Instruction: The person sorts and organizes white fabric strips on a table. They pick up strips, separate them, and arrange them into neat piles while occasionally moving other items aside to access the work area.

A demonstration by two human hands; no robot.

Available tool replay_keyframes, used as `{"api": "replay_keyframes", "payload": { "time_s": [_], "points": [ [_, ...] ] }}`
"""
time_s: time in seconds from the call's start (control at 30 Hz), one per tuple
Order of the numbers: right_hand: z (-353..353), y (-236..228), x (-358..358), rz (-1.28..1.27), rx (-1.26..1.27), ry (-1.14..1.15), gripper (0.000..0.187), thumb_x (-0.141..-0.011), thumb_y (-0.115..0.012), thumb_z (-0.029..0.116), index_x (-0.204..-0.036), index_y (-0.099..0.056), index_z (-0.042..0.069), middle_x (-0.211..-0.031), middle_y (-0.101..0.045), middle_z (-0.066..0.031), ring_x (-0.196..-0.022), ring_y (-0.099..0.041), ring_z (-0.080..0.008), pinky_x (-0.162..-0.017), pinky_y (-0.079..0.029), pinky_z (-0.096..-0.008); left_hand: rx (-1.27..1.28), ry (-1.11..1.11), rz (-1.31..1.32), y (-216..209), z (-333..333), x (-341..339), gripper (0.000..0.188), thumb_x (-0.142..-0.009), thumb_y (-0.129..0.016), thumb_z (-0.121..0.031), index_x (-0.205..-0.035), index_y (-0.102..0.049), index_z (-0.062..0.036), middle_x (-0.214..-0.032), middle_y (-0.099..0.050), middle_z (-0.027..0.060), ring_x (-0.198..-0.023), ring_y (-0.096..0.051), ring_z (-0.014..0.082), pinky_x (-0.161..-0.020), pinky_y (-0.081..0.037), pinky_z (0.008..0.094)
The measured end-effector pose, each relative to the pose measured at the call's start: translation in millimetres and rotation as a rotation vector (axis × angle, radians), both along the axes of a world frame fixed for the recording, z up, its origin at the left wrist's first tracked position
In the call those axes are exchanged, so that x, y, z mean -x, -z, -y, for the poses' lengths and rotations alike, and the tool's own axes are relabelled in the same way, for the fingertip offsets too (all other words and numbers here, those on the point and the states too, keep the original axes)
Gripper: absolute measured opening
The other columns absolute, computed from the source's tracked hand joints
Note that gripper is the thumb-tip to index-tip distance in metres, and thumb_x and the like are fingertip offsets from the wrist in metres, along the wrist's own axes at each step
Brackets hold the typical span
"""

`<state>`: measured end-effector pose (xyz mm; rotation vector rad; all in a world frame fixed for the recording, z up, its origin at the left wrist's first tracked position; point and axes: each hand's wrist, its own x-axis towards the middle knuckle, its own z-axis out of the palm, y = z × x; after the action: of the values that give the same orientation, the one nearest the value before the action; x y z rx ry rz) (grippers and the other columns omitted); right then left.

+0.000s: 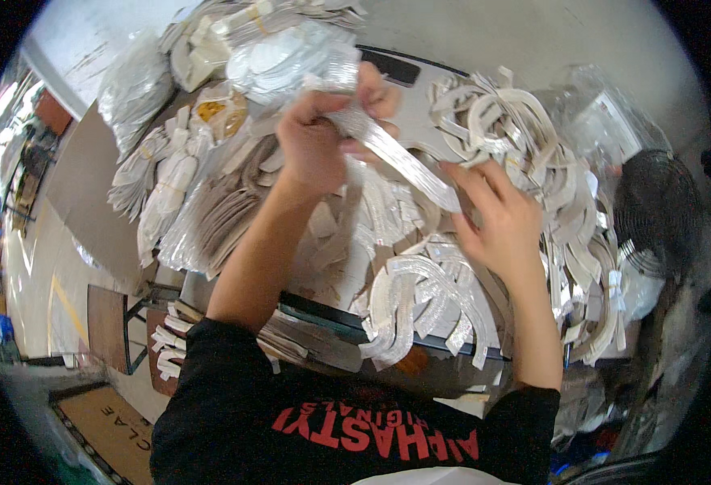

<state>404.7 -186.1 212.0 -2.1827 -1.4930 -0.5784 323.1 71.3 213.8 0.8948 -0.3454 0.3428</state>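
A shiny, silvery-white flat strip (404, 166) is stretched between my two hands above the table. My left hand (315, 139), blurred by motion, is closed around its upper part, with fingers showing on both sides. My right hand (497, 212) pinches the lower end between thumb and fingers. Below the strip lies a loose heap of similar curved, glossy strips (404, 303), some hanging over the table's near edge. What the strip is made of, I cannot tell.
Stacked grey-brown strips (230, 214) lie left, beside tied white bundles (169, 182). Clear plastic bags (133, 93) and a pale pile (283, 65) stand farther back. At right are a tangle of curved strips (525, 121) and a dark round fan (655, 206). A dark flat object (392, 67) lies behind my hands.
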Motion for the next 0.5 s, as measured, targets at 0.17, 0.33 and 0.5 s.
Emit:
{"api": "replay_keyframes", "payload": {
  "time_s": [0.17,0.33,0.5],
  "points": [
    [-1.1,6.0,-12.4,-0.149,-0.126,0.056,0.052,-0.076,-0.075,0.007,-0.127,-0.070,0.017,-0.116,-0.064,-0.0055,-0.079,-0.068,-0.0243,-0.065,-0.056,-0.0359,0.096,0.217,0.037,0.8,-10.4,0.2,0.016,-0.090,-0.052,-0.025,-0.093,-0.042,-0.0139,-0.088,-0.041,0.0006,-0.061,-0.038,0.0097,-0.051,-0.031,0.0232],
    [-5.0,9.9,-20.5,-0.393,-0.314,0.012,0.058,-0.081,-0.076,0.009,-0.136,-0.060,0.012,-0.117,-0.062,-0.0110,-0.081,-0.065,-0.0268,-0.065,-0.054,-0.0365,0.042,0.257,0.071,4.6,-15.8,-4.1,0.018,-0.093,-0.056,-0.027,-0.093,-0.042,-0.0153,-0.089,-0.041,-0.0004,-0.060,-0.040,0.0078,-0.054,-0.037,0.0251],
    [-9.2,12.2,-19.3,-0.573,-0.409,-0.002,0.062,-0.083,-0.080,0.011,-0.140,-0.057,0.010,-0.113,-0.063,-0.0111,-0.070,-0.059,-0.0204,-0.059,-0.049,-0.0317,0.010,0.252,0.084,5.8,-18.4,-3.9,0.020,-0.094,-0.056,-0.028,-0.092,-0.041,-0.0152,-0.091,-0.041,-0.0004,-0.059,-0.040,0.0080,-0.056,-0.039,0.0261]
  ]
}}
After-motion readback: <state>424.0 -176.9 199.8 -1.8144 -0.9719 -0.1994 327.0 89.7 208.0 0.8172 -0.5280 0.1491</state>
